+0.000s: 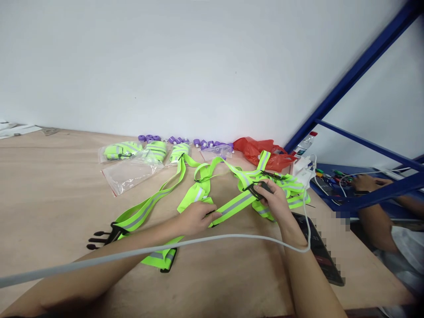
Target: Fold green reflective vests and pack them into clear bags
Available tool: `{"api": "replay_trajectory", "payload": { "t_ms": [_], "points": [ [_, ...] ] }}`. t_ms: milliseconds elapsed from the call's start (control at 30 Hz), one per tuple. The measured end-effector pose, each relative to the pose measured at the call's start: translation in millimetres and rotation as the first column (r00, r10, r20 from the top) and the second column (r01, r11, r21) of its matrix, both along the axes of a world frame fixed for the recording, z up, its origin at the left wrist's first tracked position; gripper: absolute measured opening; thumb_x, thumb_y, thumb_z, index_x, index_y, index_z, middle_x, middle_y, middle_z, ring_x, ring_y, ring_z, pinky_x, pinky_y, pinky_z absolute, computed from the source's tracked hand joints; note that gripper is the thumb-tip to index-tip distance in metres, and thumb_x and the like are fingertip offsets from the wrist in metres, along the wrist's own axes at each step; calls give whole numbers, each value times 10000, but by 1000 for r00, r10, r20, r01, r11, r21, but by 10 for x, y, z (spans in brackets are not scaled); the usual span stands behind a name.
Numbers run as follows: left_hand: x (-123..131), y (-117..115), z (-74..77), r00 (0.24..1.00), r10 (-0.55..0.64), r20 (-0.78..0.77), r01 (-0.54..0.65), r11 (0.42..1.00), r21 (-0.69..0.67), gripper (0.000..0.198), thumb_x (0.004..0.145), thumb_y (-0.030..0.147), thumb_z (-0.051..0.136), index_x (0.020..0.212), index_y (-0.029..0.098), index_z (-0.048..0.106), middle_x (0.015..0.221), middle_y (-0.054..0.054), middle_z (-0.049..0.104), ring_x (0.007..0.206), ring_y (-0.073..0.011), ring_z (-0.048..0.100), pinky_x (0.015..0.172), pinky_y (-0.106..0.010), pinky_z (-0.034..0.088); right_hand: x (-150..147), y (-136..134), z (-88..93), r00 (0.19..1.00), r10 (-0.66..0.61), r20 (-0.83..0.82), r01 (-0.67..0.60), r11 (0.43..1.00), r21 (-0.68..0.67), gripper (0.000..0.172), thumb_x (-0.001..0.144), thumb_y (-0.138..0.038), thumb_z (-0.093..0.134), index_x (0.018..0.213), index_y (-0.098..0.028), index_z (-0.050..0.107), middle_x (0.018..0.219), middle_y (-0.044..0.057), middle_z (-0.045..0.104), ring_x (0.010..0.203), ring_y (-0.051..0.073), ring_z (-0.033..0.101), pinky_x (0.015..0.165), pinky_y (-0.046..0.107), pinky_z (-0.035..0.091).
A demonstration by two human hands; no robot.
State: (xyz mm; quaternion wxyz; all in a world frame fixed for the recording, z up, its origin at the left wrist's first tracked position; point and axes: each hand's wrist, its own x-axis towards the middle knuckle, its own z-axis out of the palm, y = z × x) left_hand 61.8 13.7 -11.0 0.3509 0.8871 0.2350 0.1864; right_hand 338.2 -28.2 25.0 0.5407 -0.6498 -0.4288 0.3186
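Observation:
A neon-green strap harness (149, 205) with grey reflective stripes lies spread over the table. My left hand (198, 217) is closed on one strap near its middle, fingers pinching the edge. My right hand (273, 198) grips a black plastic buckle (256, 191) on the same strap, which runs taut between both hands. A black side-release clip (102, 237) with prongs sticks out at the harness's left end, beside my left forearm. A black slider (169, 260) sits on the lower strap. More green webbing (293, 187) lies bunched beyond my right hand.
Bagged green straps (155, 151), an empty plastic bag (132, 176), purple pieces (180, 140) and a red bag (265, 150) line the wall. A white cable (198, 243) crosses over my arms. A dark phone (319, 251) lies at right. Behind a blue frame (357, 79) are another person's arms (371, 216).

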Motion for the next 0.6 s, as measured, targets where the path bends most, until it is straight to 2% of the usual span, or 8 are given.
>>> {"api": "replay_trajectory", "payload": {
  "t_ms": [133, 233, 300, 367, 433, 500, 600],
  "points": [
    [10, 18, 19, 1000, 1, -24, -1, 1000, -20, 445, 1034, 428, 366, 650, 207, 412, 586, 35, 389, 571, -135, 420, 573, -291, 296, -5, 10, -29, 999, -33, 6, 33, 998, 46, 392, 645, -514, 828, 761, -226, 588, 552, -64, 509, 404, 80, 397, 361, 218, 276],
    [4, 4, 23, 999, 0, -43, 0, 1000, -20, 443, 1039, 424, 349, 672, 205, 467, 607, 24, 442, 596, -146, 461, 589, -290, 326, 17, 17, -55, 998, -68, 13, 67, 996, 59, 389, 650, -521, 830, 784, -226, 614, 576, -56, 528, 417, 84, 403, 367, 222, 292],
    [-9, -19, 19, 999, 9, -47, -9, 1000, -11, 361, 1028, 422, 386, 805, 205, 569, 711, -1, 565, 685, -172, 540, 644, -299, 377, 51, 27, -74, 995, -99, 4, 98, 992, 74, 393, 634, -515, 837, 791, -224, 626, 587, -54, 535, 420, 80, 388, 366, 223, 287],
    [-24, -49, 11, 998, 48, -51, -48, 999, -6, 284, 976, 458, 509, 1091, 217, 606, 934, -43, 676, 843, -225, 613, 732, -328, 431, 93, 41, -93, 991, -134, -13, 135, 986, 95, 385, 629, -508, 835, 797, -224, 637, 572, -58, 517, 420, 82, 370, 364, 227, 276],
    [-33, -80, 4, 995, 82, -58, -82, 997, 1, 507, 886, 496, 651, 1309, 246, 523, 1150, -73, 689, 988, -280, 637, 833, -377, 458, 130, 56, -110, 982, -181, -49, 186, 975, 123, 375, 629, -499, 832, 804, -221, 650, 568, -56, 513, 426, 86, 372, 368, 232, 275],
    [-28, -104, -2, 993, 90, -71, -87, 995, 40, 613, 843, 494, 711, 1366, 263, 490, 1236, -81, 679, 1060, -311, 641, 933, -430, 446, 146, 70, -121, 967, -230, -109, 244, 959, 144, 382, 612, -489, 841, 811, -213, 667, 576, -49, 523, 435, 89, 384, 376, 237, 283],
    [-3, -118, -15, 991, 93, -92, -82, 990, 117, 573, 872, 476, 680, 1368, 243, 511, 1174, -99, 709, 1057, -335, 658, 1035, -512, 386, 129, 87, -130, 953, -253, -166, 278, 948, 153, 403, 593, -497, 847, 814, -203, 684, 570, -42, 526, 438, 96, 384, 385, 250, 291]
  ]
}}
